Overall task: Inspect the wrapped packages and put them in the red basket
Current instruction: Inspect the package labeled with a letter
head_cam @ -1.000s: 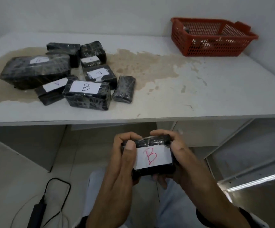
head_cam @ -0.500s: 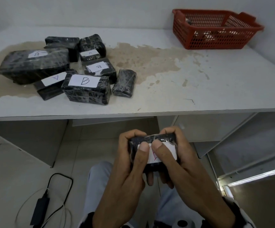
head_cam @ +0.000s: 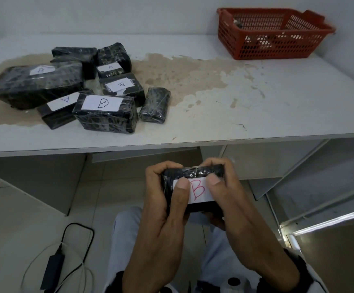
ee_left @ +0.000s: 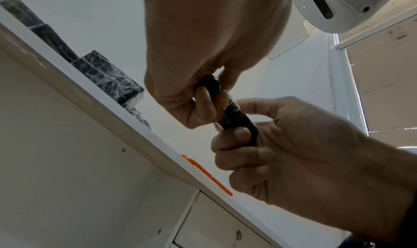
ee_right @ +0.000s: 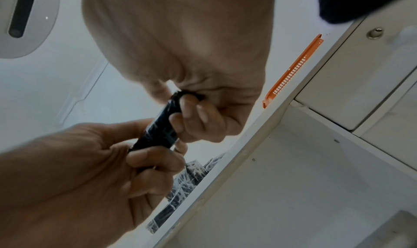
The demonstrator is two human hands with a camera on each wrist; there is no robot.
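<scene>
I hold a small black wrapped package (head_cam: 193, 173) below the table's front edge; its white label shows a red B. My left hand (head_cam: 165, 197) grips its left end and my right hand (head_cam: 231, 193) its right end, both thumbs on the label beside the letter. The left wrist view shows the package (ee_left: 237, 116) edge-on between my left hand (ee_left: 203, 95) and right hand (ee_left: 248, 144). The right wrist view shows the same package (ee_right: 162, 127) edge-on. The red basket (head_cam: 273, 49) stands at the table's far right. Several black wrapped packages (head_cam: 106, 114) lie at the table's left.
The white table (head_cam: 256, 106) has a large brown stain across its middle. Something dark lies inside the basket, seen through the mesh. Drawers (head_cam: 254, 157) sit under the table on the right. A black power adapter (head_cam: 53, 269) with a cable lies on the floor at left.
Half a second ago both thumbs covered the label; they have since spread apart, and the red B shows again. The package stays held in both hands below the table edge.
</scene>
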